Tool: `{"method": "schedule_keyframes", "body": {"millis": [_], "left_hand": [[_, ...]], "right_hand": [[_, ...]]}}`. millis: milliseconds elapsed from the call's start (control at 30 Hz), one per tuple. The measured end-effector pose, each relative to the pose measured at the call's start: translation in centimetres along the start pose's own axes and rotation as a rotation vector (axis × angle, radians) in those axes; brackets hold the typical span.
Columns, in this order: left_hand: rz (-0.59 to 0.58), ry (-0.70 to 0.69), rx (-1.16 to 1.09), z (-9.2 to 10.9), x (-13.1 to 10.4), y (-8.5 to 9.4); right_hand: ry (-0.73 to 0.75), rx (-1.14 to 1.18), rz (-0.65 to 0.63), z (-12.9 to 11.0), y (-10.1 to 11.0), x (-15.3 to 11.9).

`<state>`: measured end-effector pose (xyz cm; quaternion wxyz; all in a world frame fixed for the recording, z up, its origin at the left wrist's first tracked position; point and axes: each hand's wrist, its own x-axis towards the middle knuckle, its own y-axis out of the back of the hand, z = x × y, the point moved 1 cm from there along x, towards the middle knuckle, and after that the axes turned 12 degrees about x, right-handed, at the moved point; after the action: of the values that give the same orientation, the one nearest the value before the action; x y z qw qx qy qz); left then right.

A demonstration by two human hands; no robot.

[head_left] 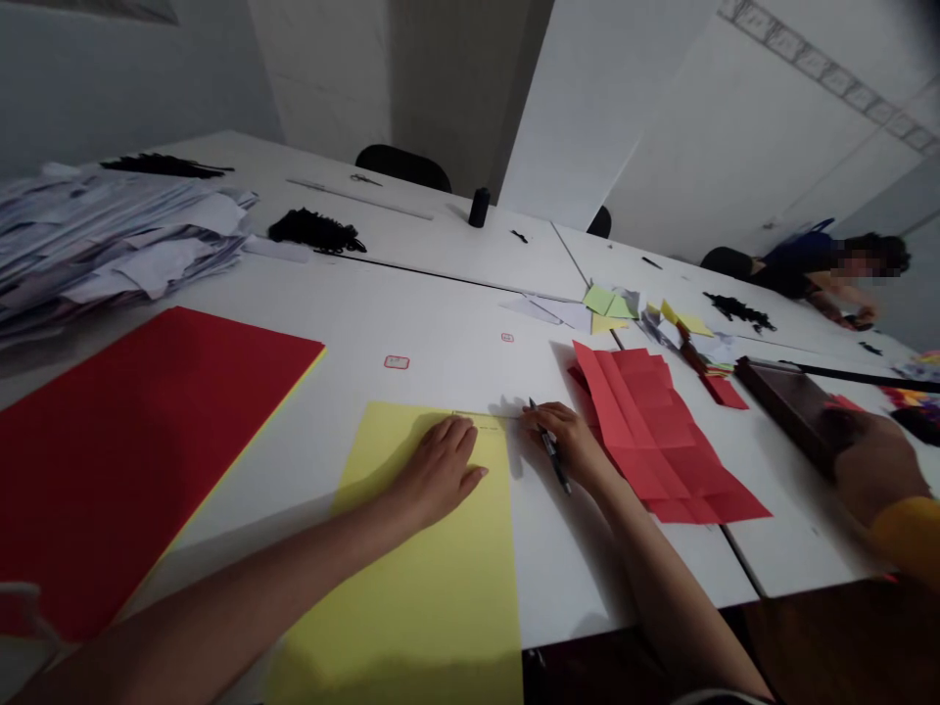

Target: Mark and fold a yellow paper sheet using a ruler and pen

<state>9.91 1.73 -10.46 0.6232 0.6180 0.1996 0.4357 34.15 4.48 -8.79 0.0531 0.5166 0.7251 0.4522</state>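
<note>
Pressing the yellow sheet (433,597)
My open left hand (439,472) is apparently steadying it; beside it, my right hand (573,443) is gripping a pen (556,467).

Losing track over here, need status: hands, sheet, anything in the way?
Left hand resting on large yellow paper sheet. Right hand holding slim black pen, just right of the sheet. Creased red paper close beside right forearm.

Before you, white tables (470,264) sit pushed together; black chairs (403,164) stand behind; pale walls (323,69) and a square column (587,108) rise beyond, dimly lit.
</note>
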Motion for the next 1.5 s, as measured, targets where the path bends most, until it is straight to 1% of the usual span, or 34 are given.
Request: {"method": "schedule_keyframes", "body": {"millis": [133, 300, 367, 433, 500, 567, 700, 800, 867, 967, 1067, 1167, 1233, 1300, 1433, 1500], "left_hand": [[0.003, -0.010, -0.011, -0.2, 0.1, -0.3], [0.008, -0.030, -0.049, -0.7, 0.3, 0.0], [-0.019, -0.095, -0.085, -0.9, 0.3, 0.2], [-0.080, -0.186, -0.104, -1.2, 0.2, 0.5], [-0.132, -0.234, -0.085, -1.3, 0.2, 0.7], [-0.155, -0.219, -0.038, -1.4, 0.0, 0.9], [-0.166, -0.114, 0.086, -1.5, -0.7, 1.1], [-0.146, -0.047, 0.167, -1.5, -1.5, 1.4], [-0.127, -0.014, 0.211, -1.6, -2.0, 1.7], [-0.108, 0.032, 0.265, -1.6, -2.4, 2.0], [-0.072, 0.047, 0.278, -1.5, -2.4, 2.3], [-0.025, 0.062, 0.235, -1.2, -2.4, 2.5], [-0.025, 0.077, 0.208, -1.1, -2.5, 2.7], [-0.016, 0.085, 0.186, -1.1, -2.6, 2.8], [0.100, 0.064, 0.123, -1.8, -2.7, 2.6], [0.123, 0.052, 0.115, -2.3, -2.5, 2.2]], "right_hand": [[-0.065, 0.019, -0.002, 0.6, 0.6, -1.0], [-0.090, -0.055, -0.044, 0.7, 0.6, -0.9], [-0.096, -0.085, -0.064, 0.5, 0.6, -0.7], [-0.119, -0.148, -0.094, 0.1, 0.5, -0.4], [-0.152, -0.210, -0.110, -0.3, 0.5, -0.2], [-0.182, -0.236, -0.092, -0.6, 0.4, -0.1], [-0.267, -0.252, -0.007, -0.5, 0.7, 0.1], [-0.354, -0.267, 0.072, -0.2, 1.0, 0.2], [-0.384, -0.260, 0.098, -0.6, 1.1, 0.6], [-0.353, -0.179, 0.055, -2.4, 0.6, 1.5], [-0.284, -0.109, -0.039, -5.2, -0.8, 2.6], [-0.270, -0.260, -0.115, -7.1, -2.7, 3.3], [-0.256, -0.351, -0.171, -7.5, -3.9, 3.2], [-0.219, -0.372, -0.218, -7.5, -4.7, 2.8], [-0.133, -0.330, -0.238, -6.8, -4.9, 1.8], [-0.095, -0.308, -0.230, -6.6, -4.8, 1.5]]}}
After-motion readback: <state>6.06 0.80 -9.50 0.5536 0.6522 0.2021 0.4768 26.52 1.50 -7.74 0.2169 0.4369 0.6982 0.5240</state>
